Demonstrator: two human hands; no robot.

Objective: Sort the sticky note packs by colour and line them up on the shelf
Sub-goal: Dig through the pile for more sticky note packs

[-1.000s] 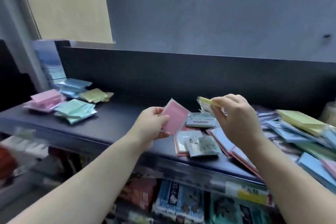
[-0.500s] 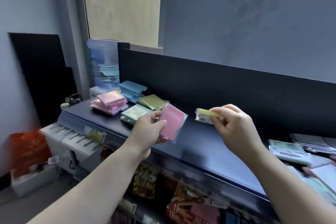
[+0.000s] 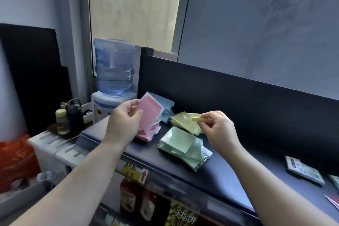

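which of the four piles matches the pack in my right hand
The yellow pile, right by the yellow pack that your right hand pinches. The others are the pink pile, blue pile and mint green pile.

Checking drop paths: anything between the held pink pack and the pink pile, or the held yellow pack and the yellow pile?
Nothing visible. The left hand holds the pink wrapped sticky note pack just above the pink pile; the right hand pinches the yellow wrapped pack over the yellow pile.

Four colour piles (image 3: 178,143), two held packs (image 3: 149,111), two hands (image 3: 122,124), one water bottle (image 3: 113,66)
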